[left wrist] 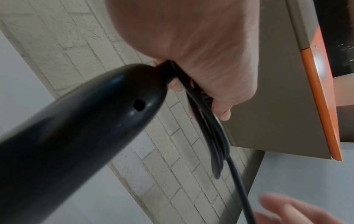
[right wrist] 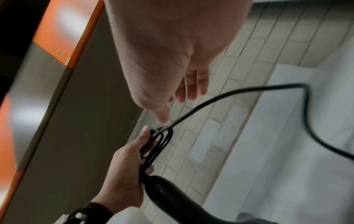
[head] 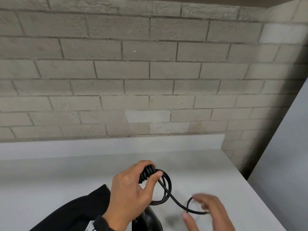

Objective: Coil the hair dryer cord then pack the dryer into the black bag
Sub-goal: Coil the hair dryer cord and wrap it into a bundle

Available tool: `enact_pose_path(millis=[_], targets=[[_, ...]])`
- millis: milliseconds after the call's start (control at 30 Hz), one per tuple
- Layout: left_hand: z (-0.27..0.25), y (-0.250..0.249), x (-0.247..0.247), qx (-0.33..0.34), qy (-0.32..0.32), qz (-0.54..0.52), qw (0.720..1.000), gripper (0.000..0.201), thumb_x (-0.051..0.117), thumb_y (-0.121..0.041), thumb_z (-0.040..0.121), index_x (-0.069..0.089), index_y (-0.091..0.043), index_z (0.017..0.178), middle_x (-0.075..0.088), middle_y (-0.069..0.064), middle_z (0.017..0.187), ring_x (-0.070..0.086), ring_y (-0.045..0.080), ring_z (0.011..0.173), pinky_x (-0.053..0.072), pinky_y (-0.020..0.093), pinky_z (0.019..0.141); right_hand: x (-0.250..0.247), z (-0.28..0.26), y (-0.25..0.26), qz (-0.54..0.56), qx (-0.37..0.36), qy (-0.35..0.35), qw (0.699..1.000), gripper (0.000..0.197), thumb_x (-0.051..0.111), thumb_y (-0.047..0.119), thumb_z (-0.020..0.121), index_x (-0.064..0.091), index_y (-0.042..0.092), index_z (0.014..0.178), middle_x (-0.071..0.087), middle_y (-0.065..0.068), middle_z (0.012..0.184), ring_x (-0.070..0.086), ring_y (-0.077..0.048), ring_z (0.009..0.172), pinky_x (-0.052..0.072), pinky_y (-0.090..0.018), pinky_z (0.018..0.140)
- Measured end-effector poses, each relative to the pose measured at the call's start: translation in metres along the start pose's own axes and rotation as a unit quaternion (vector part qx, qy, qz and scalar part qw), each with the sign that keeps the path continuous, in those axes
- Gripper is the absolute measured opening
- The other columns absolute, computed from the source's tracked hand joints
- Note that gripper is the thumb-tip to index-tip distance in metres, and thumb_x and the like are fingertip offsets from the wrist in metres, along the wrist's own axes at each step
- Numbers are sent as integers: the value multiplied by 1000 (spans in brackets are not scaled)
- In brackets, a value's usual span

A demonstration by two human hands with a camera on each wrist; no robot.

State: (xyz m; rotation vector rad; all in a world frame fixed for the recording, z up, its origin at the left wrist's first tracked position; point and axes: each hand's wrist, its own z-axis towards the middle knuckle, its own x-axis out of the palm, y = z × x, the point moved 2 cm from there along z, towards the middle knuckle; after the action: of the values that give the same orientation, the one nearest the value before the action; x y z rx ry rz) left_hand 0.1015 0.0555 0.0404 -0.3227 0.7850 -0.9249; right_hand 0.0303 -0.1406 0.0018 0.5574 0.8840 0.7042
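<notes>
My left hand [head: 131, 189] grips a bundle of several black cord loops [head: 167, 185] above the white counter. Below that hand hangs the black hair dryer [head: 148, 220], whose handle end fills the left wrist view [left wrist: 76, 128], with the loops [left wrist: 214, 136] running out of the fist [left wrist: 191, 37]. The free cord [head: 176, 203] runs right to a small loop by my blurred right hand [head: 210, 212]. In the right wrist view that hand's fingers [right wrist: 191, 87] are straight and the cord [right wrist: 239, 91] passes beyond them, ungripped. Black fabric [head: 75, 212], probably the bag, lies under my left forearm.
The white counter [head: 66, 172] ends at a grey brick wall [head: 150, 72] behind and at an edge on the right. A grey panel [head: 283, 147] stands to the right. An overhead cabinet with an orange edge [left wrist: 321, 106] shows in the wrist views.
</notes>
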Motion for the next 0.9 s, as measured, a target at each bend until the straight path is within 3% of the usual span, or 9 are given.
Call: enact_pose_path(millis=[67, 100, 167, 233, 333, 433, 567, 800, 900], targets=[[0, -3, 2, 3, 6, -3, 1000, 27, 54, -62, 88, 61, -36, 93, 62, -18, 71, 59, 4, 62, 49, 24, 57, 19, 3, -4, 21, 37, 89, 995, 68, 57, 82, 66, 38, 52, 124, 51, 30, 122, 46, 8, 118, 32, -11, 101], [1, -4, 2, 5, 12, -2, 1000, 28, 53, -62, 88, 62, -36, 93, 62, -18, 71, 59, 3, 62, 49, 23, 58, 24, 7, -4, 19, 45, 127, 991, 74, 49, 89, 63, 24, 59, 126, 48, 33, 124, 43, 10, 120, 30, -13, 103], [1, -5, 2, 7, 24, 9, 1000, 27, 53, -61, 89, 62, -36, 94, 62, -19, 73, 59, 2, 64, 48, 19, 59, 25, 12, -2, -43, 17, 177, 983, 58, 43, 84, 68, 10, 70, 114, 51, 32, 112, 51, 14, 98, 37, -8, 91], [1, -3, 1, -3, 28, 1, 1000, 24, 54, -58, 89, 62, -36, 97, 63, -21, 78, 60, 1, 69, 45, 12, 63, 25, 13, 9, -63, -49, 159, 984, 35, 40, 69, 77, 25, 66, 108, 51, 32, 98, 54, 9, 79, 42, -8, 69], [2, 1, -1, -7, 34, -24, 999, 25, 54, -52, 90, 64, -32, 101, 63, -23, 87, 57, -7, 70, 38, 2, 67, 10, 23, 16, -79, -115, 57, 989, 13, 48, 49, 91, 55, 39, 95, 48, 16, 77, 49, -1, 57, 45, -17, 52], [2, 1, -2, 7, 55, -48, 997, 27, 53, -51, 91, 65, -30, 104, 63, -22, 91, 58, -4, 69, 39, 3, 66, -8, 35, 31, -61, -197, 21, 978, 10, 53, 34, 95, 62, 30, 95, 48, 9, 76, 46, -10, 56, 45, -21, 51], [-1, 3, -4, 47, 85, -80, 992, 28, 51, -57, 95, 60, -38, 112, 64, -23, 95, 62, 15, 59, 49, 24, 61, -26, 57, 43, -19, -204, 30, 978, 13, 56, 31, 96, 67, 24, 96, 44, 18, 76, 43, -1, 62, 39, -14, 58], [-4, -3, -1, 102, 54, -116, 986, 38, 71, -56, 84, 70, -24, 104, 68, -22, 84, 64, -1, 67, 53, 24, 59, -26, 76, 61, 53, -173, 64, 981, 8, 64, 28, 93, 69, 27, 87, 52, 12, 69, 46, -8, 59, 35, -13, 57], [-6, -7, 1, 109, 39, -121, 986, 41, 75, -56, 80, 72, -19, 98, 68, -20, 79, 64, 3, 64, 53, 25, 57, -22, 77, 63, 105, -147, 74, 981, 10, 63, 33, 93, 69, 30, 86, 58, 8, 72, 51, -17, 60, 41, -23, 55]])
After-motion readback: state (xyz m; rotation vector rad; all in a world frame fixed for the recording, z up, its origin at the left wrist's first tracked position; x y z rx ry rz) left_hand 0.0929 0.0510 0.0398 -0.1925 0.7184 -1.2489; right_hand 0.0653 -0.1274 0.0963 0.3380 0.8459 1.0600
